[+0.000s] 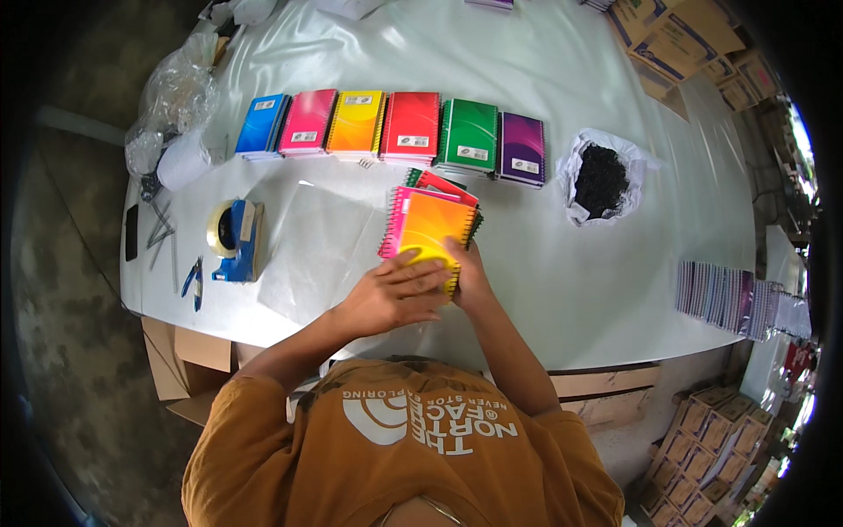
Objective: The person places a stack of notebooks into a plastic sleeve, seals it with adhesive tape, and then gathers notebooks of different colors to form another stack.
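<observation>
Between my hands, in front of my body, is a loose fan of spiral notebooks, with a yellow-orange notebook on top. A pink notebook, a red notebook and a dark green one peek out behind it. My left hand lies with bent fingers across the lower left of the yellow cover, gripping the bunch. The right edge is held by my right hand, its thumb over the cover and its other fingers hidden behind. A clear plastic sheet lies flat on the table left of the notebooks.
Notebook stacks stand in a row beyond my hands, from a blue stack to a purple stack. Left are a blue tape dispenser and pliers. Right are a white bag with black contents, more notebooks and cartons.
</observation>
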`<action>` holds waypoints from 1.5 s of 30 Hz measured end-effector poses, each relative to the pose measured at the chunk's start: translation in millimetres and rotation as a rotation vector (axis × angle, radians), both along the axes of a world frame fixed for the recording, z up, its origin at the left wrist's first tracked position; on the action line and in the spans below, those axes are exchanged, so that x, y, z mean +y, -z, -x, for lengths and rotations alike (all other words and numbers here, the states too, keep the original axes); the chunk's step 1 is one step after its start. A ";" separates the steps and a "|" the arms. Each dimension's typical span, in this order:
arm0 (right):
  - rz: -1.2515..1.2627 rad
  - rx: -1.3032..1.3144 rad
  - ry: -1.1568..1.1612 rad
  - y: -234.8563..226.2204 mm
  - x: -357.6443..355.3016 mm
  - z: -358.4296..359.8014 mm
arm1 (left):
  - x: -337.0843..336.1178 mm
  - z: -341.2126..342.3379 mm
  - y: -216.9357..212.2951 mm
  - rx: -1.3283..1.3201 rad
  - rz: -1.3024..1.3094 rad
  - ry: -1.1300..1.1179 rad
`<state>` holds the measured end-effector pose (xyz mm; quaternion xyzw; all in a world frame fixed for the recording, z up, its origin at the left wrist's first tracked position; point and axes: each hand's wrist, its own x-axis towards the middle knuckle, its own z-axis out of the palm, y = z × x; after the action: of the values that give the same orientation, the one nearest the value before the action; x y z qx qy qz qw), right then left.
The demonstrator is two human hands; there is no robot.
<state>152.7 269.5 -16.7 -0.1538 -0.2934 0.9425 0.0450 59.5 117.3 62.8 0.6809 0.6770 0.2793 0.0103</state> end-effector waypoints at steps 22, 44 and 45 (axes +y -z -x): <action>-0.845 0.107 0.224 43.8 -96.7 -0.2 | -104.0 65.4 99.5 -0.531 -0.020 -0.237; -0.292 -0.272 0.383 -22.5 -119.2 25.2 | -53.1 294.1 24.7 0.076 0.514 -1.034; -0.264 -0.286 0.371 -24.9 -121.3 25.0 | -46.8 293.7 18.3 0.080 0.594 -1.018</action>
<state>127.6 148.2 8.1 -0.3291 -0.3838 0.8405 0.1947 -234.1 70.5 44.4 0.2482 0.9677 0.0217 0.0395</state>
